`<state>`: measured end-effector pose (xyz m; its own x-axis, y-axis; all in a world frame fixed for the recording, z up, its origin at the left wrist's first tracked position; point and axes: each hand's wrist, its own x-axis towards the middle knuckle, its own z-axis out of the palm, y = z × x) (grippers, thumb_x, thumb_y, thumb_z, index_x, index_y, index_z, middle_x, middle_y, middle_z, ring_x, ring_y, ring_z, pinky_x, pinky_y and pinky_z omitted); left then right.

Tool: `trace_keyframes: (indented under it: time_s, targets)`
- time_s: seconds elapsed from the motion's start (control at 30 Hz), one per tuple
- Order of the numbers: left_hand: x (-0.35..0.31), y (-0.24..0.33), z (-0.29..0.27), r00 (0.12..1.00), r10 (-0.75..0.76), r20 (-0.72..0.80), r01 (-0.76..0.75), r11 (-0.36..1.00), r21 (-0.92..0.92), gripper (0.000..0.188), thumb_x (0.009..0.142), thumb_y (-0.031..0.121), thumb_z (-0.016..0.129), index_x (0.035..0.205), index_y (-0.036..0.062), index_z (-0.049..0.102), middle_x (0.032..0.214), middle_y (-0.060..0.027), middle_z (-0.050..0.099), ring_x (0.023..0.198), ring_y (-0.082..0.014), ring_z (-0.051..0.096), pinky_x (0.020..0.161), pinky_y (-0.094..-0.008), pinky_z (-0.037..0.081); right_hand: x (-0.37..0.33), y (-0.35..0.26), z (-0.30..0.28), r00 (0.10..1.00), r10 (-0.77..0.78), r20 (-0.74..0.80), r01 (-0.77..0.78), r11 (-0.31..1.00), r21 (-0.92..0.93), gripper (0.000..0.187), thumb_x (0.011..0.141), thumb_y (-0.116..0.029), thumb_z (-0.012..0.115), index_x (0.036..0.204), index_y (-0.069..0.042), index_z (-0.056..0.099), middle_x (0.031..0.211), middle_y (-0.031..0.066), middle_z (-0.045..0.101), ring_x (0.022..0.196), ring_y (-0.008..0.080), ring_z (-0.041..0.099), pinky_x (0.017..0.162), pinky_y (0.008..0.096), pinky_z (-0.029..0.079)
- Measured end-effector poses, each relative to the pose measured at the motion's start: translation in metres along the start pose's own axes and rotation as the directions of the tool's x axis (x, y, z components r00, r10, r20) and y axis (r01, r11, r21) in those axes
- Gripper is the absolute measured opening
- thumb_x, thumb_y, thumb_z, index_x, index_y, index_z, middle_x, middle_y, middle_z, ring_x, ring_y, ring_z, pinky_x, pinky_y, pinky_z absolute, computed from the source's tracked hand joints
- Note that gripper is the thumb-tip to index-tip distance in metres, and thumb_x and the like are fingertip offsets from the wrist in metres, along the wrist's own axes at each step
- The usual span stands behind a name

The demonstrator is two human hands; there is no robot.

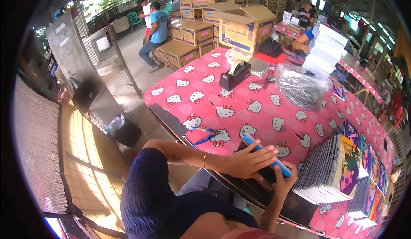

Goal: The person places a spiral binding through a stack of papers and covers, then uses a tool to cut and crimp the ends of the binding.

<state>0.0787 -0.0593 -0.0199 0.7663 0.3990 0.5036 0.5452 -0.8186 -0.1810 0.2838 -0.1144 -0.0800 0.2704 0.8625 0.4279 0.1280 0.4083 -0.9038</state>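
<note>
Across a long blue strip with a ridged edge (280, 166), like a notebook's spine seen edge-on, lies my left hand (252, 160), fingers stretched out flat. My right hand (286, 180) is closed round the strip's near end. The strip is held above a dark board (252, 184) at the table's near edge, and my left hand hides much of it. Blue-handled pliers (207, 136) rest on the pink patterned table cover (267, 100), left of my hands. Just right of them stands a row of spiral notebooks (327, 170) with colourful covers.
More notebooks (366, 196) lie at the right. Farther back are a black tape dispenser (234, 75), clear plastic bags (302, 87), a tall paper stack (326, 48) and an open carton (246, 29). Several people are in the background, two near stacked cartons (197, 33).
</note>
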Motion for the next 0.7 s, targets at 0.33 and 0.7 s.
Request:
trace_keyframes:
  time_s: [0.33,0.7]
  targets:
    - [0.000,0.019,-0.004,0.991,-0.111,-0.074,0.098,0.982,-0.161,0.086,0.091,0.058,0.052,0.150,-0.0026,0.036,0.159,-0.0218,0.032,0.149,-0.0363,0.028,0.113,-0.0627,0.024,-0.005,-0.004,0.003,0.997,0.040,0.065,-0.043,0.998,0.043,0.020,0.088,-0.004,0.074,0.103,0.002,0.063,0.094,0.0063,0.067,0.086,0.0122,0.061,0.082,0.0260,0.049]
    - [0.021,0.000,-0.035,0.983,-0.056,0.176,0.117,0.923,-0.365,0.045,0.087,0.036,0.070,0.108,-0.0040,0.066,0.100,-0.0194,0.069,0.089,-0.0369,0.068,0.082,-0.0496,0.051,-0.005,-0.010,0.001,0.993,0.038,0.109,-0.049,0.993,0.107,0.017,0.089,-0.003,0.070,0.105,0.004,0.068,0.103,0.0105,0.070,0.096,0.0157,0.063,0.089,0.0290,0.048]
